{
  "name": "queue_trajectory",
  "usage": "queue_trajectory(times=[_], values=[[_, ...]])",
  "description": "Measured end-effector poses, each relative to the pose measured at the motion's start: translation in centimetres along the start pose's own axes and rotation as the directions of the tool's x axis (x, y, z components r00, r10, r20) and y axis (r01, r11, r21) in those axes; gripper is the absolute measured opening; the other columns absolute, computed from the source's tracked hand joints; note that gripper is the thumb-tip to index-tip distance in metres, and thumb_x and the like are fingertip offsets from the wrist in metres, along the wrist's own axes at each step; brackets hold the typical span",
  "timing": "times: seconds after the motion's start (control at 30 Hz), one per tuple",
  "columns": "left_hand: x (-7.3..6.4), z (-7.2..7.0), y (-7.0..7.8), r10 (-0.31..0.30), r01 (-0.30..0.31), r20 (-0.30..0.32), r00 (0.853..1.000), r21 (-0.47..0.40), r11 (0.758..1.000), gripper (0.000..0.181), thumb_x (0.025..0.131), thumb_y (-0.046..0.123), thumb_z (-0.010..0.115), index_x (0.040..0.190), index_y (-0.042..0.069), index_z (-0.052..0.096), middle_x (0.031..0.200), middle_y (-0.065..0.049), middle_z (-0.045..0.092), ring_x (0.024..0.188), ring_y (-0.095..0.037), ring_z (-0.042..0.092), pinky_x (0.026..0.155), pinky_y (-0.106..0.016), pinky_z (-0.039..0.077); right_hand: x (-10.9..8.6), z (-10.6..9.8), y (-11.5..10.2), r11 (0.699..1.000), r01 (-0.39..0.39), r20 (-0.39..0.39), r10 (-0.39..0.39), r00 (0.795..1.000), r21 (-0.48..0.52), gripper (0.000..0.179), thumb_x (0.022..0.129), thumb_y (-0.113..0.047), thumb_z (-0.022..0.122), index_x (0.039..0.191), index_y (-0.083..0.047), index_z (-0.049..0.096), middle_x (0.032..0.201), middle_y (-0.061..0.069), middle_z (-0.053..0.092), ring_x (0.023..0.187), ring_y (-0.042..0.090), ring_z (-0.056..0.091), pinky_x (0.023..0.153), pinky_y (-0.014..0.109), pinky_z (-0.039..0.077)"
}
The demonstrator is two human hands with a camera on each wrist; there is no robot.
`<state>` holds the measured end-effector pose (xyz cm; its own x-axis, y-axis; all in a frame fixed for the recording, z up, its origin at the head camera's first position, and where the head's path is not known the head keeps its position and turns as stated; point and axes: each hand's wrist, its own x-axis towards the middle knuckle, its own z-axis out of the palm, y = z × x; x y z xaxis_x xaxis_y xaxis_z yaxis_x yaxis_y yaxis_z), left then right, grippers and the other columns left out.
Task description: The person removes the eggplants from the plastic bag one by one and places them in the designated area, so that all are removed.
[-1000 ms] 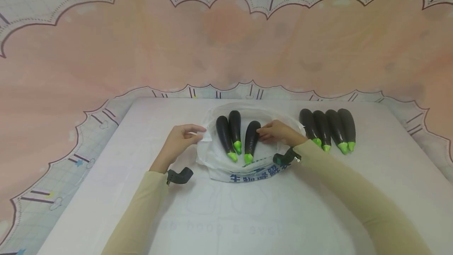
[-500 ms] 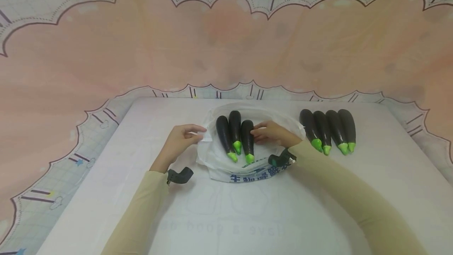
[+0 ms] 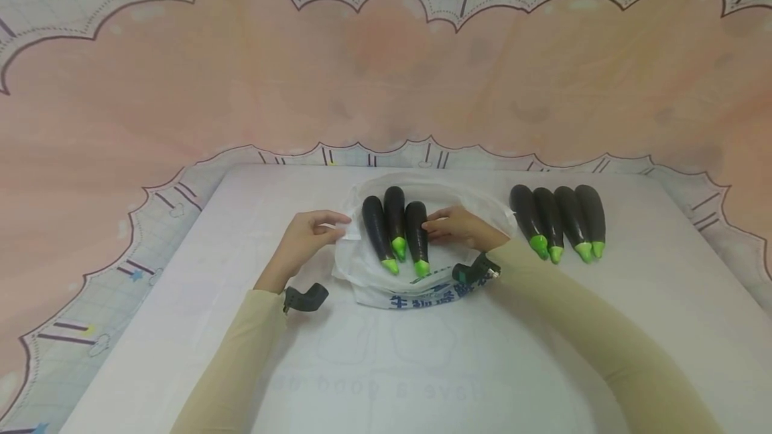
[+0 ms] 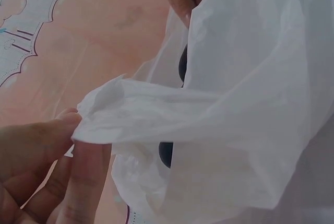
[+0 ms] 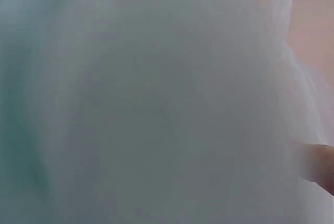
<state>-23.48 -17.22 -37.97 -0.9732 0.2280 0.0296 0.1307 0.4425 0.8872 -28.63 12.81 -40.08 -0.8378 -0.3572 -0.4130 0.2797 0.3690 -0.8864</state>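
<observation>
A white plastic bag (image 3: 458, 187) with blue print lies spread on the table, its mouth gaping upward. My left hand (image 3: 306, 240) pinches the bag's left rim between thumb and fingers; the left wrist view shows the gathered film (image 4: 151, 106) there. Inside lie three dark eggplants with bright green stem ends: a left one (image 3: 376, 233), a middle one (image 3: 395, 216) and a right one (image 3: 416, 236). My right hand (image 3: 461, 228) holds the right eggplant by its upper right side; its thumb is hidden. In the right wrist view, bag film (image 5: 167, 104) covers nearly everything except a fingertip (image 5: 319, 164).
Several more eggplants (image 3: 563, 220) lie side by side on the white table (image 3: 374, 367), to the right of the bag. A cloth (image 3: 386, 86) with a peach cloud pattern hangs behind the table. Dark wrist cameras sit under both wrists.
My right hand has shifted left with the right eggplant, bringing it close beside the middle one. The left hand stays at the bag's rim; the bag and its contents have drifted slightly left.
</observation>
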Motion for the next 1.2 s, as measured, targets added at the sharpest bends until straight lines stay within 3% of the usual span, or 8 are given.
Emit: queue_trajectory(times=[0.2,0.4,0.6,0.73,0.97,1.1,1.2], values=[[0.0,0.1,0.1,0.000,0.000,0.002,1.000,0.007,1.000,0.027,0.089,0.014,0.063,0.114,0.003,0.065,0.107,-0.020,0.069,0.089,-0.024,0.069,0.092,-0.045,0.048,0.4,0.4,0.0,1.000,-0.005,-0.031,0.004,1.000,-0.021,0.049,0.091,-0.010,0.059,0.131,0.014,0.042,0.129,0.030,0.053,0.108,0.031,0.062,0.097,0.038,0.048],[0.0,0.2,0.1,0.003,-0.003,-0.002,1.000,0.011,1.000,0.028,0.089,0.014,0.063,0.115,0.003,0.065,0.111,-0.019,0.068,0.089,-0.023,0.069,0.091,-0.044,0.049,0.5,1.1,-0.2,0.988,-0.049,-0.130,0.030,0.991,-0.146,0.060,0.083,-0.018,0.071,0.129,0.011,0.045,0.125,0.026,0.057,0.107,0.032,0.063,0.095,0.038,0.049],[-0.1,0.3,0.1,0.006,-0.006,-0.007,1.000,0.019,1.000,0.028,0.089,0.013,0.063,0.115,0.003,0.065,0.113,-0.019,0.067,0.088,-0.022,0.069,0.089,-0.042,0.049,0.3,1.4,-0.5,0.981,-0.068,-0.158,0.040,0.987,-0.180,0.055,0.082,-0.017,0.073,0.125,0.011,0.051,0.124,0.024,0.058,0.108,0.032,0.063,0.097,0.039,0.047],[-0.2,0.3,0.2,0.002,-0.002,-0.009,1.000,0.024,1.000,0.028,0.089,0.013,0.063,0.115,0.003,0.065,0.112,-0.018,0.067,0.087,-0.020,0.069,0.089,-0.041,0.049,0.2,1.2,-0.5,0.991,-0.066,-0.132,0.050,0.990,-0.117,0.053,0.083,-0.012,0.070,0.125,0.013,0.050,0.128,0.027,0.054,0.111,0.033,0.060,0.099,0.039,0.046],[-0.2,0.1,0.2,0.005,-0.005,-0.009,1.000,0.023,1.000,0.028,0.089,0.014,0.063,0.115,0.004,0.065,0.112,-0.018,0.068,0.087,-0.020,0.068,0.091,-0.043,0.049,0.1,0.3,-0.5,0.999,-0.026,0.005,0.027,1.000,-0.033,0.050,0.089,-0.009,0.061,0.129,0.016,0.044,0.132,0.030,0.049,0.121,0.037,0.053,0.106,0.039,0.039],[-0.3,0.0,0.3,0.004,-0.004,-0.006,1.000,0.016,1.000,0.028,0.089,0.014,0.063,0.115,0.003,0.065,0.114,-0.018,0.067,0.087,-0.019,0.068,0.091,-0.043,0.049,0.3,-0.3,-0.8,0.996,-0.086,0.074,0.084,0.994,0.023,0.045,0.092,-0.008,0.057,0.129,0.016,0.044,0.133,0.028,0.050,0.119,0.034,0.055,0.104,0.038,0.041],[-0.3,0.0,0.4,-0.001,0.001,-0.004,1.000,0.014,1.000,0.028,0.089,0.014,0.063,0.115,0.003,0.065,0.111,-0.018,0.068,0.086,-0.017,0.068,0.092,-0.043,0.048,0.5,-0.7,-1.0,0.982,-0.151,0.105,0.140,0.985,0.110,0.036,0.093,-0.004,0.054,0.123,0.014,0.049,0.116,0.023,0.062,0.102,0.026,0.063,0.099,0.034,0.046]])
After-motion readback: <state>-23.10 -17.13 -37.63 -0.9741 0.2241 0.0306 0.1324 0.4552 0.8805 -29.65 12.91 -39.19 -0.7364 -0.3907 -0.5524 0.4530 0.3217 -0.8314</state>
